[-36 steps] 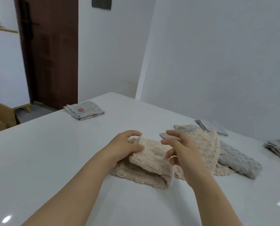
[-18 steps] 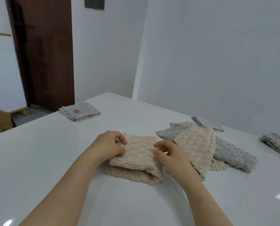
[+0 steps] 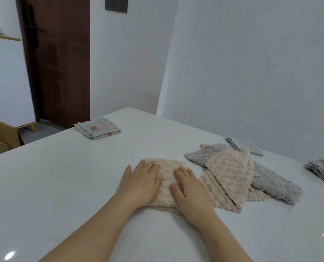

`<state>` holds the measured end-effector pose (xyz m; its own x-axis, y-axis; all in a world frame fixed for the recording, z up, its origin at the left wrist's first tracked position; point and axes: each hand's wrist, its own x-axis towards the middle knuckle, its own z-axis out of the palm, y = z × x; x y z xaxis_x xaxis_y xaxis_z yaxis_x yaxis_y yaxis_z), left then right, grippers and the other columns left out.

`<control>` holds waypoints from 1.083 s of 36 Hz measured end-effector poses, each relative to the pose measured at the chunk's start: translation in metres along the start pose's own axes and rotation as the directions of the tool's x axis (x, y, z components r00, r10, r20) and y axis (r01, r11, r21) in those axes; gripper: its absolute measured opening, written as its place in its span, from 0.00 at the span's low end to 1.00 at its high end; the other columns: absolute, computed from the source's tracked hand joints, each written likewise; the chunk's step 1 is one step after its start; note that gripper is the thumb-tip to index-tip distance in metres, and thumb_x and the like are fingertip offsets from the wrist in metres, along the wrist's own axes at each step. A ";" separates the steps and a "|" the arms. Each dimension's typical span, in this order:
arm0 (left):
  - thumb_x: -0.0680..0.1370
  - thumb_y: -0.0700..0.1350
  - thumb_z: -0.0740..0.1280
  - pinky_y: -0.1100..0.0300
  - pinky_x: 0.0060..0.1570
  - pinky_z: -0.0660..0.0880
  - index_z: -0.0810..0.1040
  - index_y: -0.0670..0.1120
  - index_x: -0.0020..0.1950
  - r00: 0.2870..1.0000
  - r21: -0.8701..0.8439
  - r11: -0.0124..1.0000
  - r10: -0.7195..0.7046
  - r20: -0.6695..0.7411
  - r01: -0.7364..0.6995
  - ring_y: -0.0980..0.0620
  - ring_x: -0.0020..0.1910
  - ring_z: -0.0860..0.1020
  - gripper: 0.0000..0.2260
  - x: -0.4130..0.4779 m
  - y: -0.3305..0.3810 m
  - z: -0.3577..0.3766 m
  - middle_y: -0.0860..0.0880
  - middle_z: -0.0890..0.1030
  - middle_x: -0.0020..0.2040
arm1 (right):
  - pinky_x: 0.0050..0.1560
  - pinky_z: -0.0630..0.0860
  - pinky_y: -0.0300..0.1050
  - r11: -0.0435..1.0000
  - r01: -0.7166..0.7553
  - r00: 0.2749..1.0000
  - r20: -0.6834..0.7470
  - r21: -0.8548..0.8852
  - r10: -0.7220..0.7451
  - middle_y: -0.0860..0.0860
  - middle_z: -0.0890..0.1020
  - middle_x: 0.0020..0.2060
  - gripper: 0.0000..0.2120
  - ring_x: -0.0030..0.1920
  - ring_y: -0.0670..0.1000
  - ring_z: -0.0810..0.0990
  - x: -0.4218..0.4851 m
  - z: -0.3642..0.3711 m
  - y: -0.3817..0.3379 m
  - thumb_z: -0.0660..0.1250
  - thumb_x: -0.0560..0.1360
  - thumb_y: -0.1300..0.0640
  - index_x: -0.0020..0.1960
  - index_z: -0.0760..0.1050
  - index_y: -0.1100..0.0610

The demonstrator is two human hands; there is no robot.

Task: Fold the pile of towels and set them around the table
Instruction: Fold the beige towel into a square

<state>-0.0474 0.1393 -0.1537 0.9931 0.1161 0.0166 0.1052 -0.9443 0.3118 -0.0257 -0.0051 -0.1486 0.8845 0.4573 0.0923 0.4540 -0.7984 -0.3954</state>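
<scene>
Our white bench (image 3: 53, 186) fills the lower frame. Right of centre lies the loose pile (image 3: 231, 173) of beige and grey towels. Our left hand (image 3: 142, 180) and right hand (image 3: 190, 188) press flat, fingers spread, side by side on the folded beige towel (image 3: 166, 173) at centre. A folded grey towel (image 3: 98, 128) sits at the bench's upper-left edge, and a grey stack (image 3: 323, 170) at the right edge of the frame.

A room in a home: white table (image 3: 62, 186), dark wooden door (image 3: 59, 59), white cabinet (image 3: 6, 82), cardboard box (image 3: 0, 137).
</scene>
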 end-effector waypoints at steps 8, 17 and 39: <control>0.82 0.52 0.45 0.50 0.74 0.44 0.52 0.52 0.76 0.999 -0.033 0.999 0.039 0.012 -0.038 0.55 0.76 0.45 0.21 0.002 -0.008 0.002 0.56 0.51 0.77 | 0.73 0.43 0.46 0.998 -0.026 0.998 0.055 -0.052 0.029 0.43 0.51 0.76 0.23 0.75 0.43 0.46 0.001 0.007 0.004 0.47 0.81 0.48 0.75 0.51 0.49; 0.80 0.50 0.56 0.54 0.66 0.65 0.69 0.49 0.68 0.914 -0.488 0.872 -0.228 -0.335 0.039 0.49 0.65 0.69 0.17 -0.008 -0.018 -0.001 0.50 0.72 0.67 | 0.74 0.43 0.48 0.990 -0.097 0.994 -0.062 -0.099 0.091 0.44 0.54 0.75 0.24 0.75 0.45 0.48 -0.004 0.016 -0.006 0.46 0.81 0.49 0.75 0.53 0.51; 0.65 0.62 0.69 0.69 0.57 0.67 0.68 0.65 0.52 0.973 -0.528 0.839 0.003 -0.232 -0.129 0.59 0.59 0.70 0.19 -0.041 -0.034 -0.006 0.61 0.66 0.59 | 0.60 0.59 0.37 0.974 -0.030 0.969 -0.233 0.224 0.083 0.46 0.68 0.67 0.17 0.66 0.47 0.65 -0.024 0.006 0.001 0.60 0.77 0.50 0.66 0.70 0.51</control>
<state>-0.0918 0.1683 -0.1589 0.9543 0.1813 0.2377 -0.0672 -0.6449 0.7613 -0.0471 -0.0146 -0.1565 0.9197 0.2854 0.2697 0.3921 -0.7039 -0.5923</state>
